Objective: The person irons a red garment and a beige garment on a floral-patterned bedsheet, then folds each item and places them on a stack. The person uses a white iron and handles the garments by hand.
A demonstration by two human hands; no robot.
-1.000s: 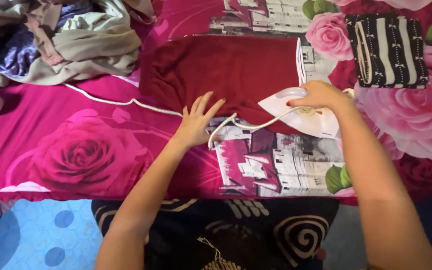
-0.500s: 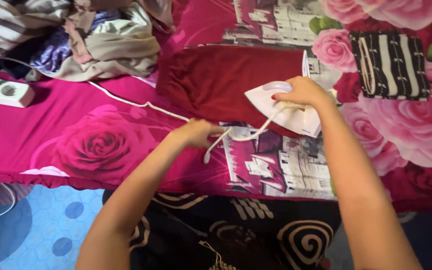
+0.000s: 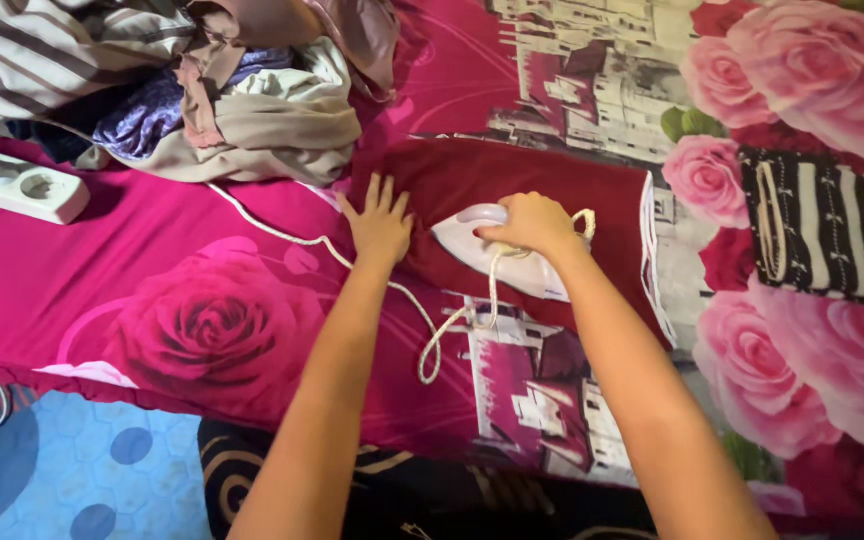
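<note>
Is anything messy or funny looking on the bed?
Yes. A heap of crumpled clothes sits jumbled at the top left, not folded like the striped cloth on the right. The iron's cord also loops loosely across the bedsheet below the iron, near the left hand and right hand.

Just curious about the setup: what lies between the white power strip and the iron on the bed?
In the head view, a white cord runs across the pink rose-print bedsheet from the power strip side toward the iron, passing under the left hand pressed flat on the dark red cloth.
</note>
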